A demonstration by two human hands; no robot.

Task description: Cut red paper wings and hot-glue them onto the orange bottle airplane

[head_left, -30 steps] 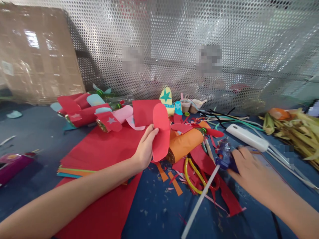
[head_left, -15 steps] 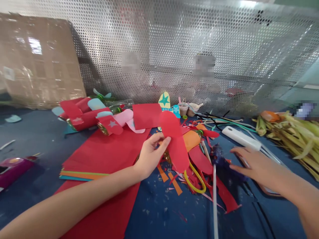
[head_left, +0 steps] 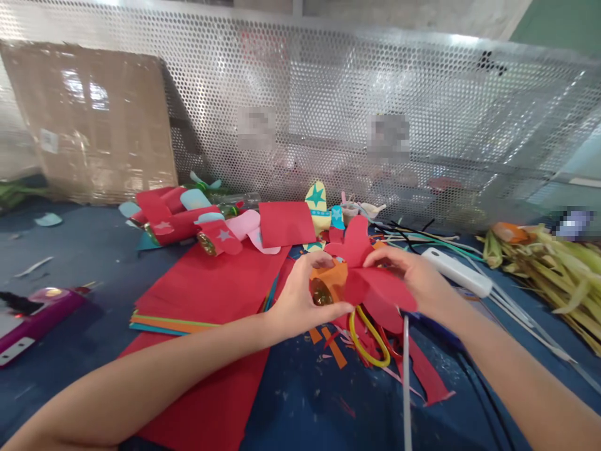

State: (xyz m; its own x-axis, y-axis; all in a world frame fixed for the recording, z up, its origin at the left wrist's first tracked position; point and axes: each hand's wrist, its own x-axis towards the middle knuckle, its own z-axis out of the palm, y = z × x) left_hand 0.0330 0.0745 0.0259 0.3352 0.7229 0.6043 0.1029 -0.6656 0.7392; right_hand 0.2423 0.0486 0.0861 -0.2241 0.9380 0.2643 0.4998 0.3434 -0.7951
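A red paper cutout [head_left: 382, 288] with rounded ends is bent in the middle, one lobe standing up and the other reaching to the right. My right hand [head_left: 413, 272] holds it, the fingers curled at the fold. To its left, my left hand [head_left: 300, 300] is open, with fingers and thumb apart on either side of an orange-wrapped bottle [head_left: 331, 275]. The left thumb tip is close to the red paper; contact is unclear. Below the hands lie scissors with a yellow handle [head_left: 369, 351], among paper scraps [head_left: 334, 347].
Stacked coloured sheets [head_left: 206, 282] lie at left, with red-wrapped bottles [head_left: 183, 222] behind. A purple power strip [head_left: 42, 319] is at far left. On the right are a white-handled tool [head_left: 457, 272], corn husks [head_left: 554, 269] and a white stick [head_left: 406, 382]. A perforated metal screen [head_left: 300, 81] stands behind.
My right hand has come left from the blue tool to the red cutout and taken hold of it. My left hand has let go of the cutout and spread its fingers. The view has shifted slightly.
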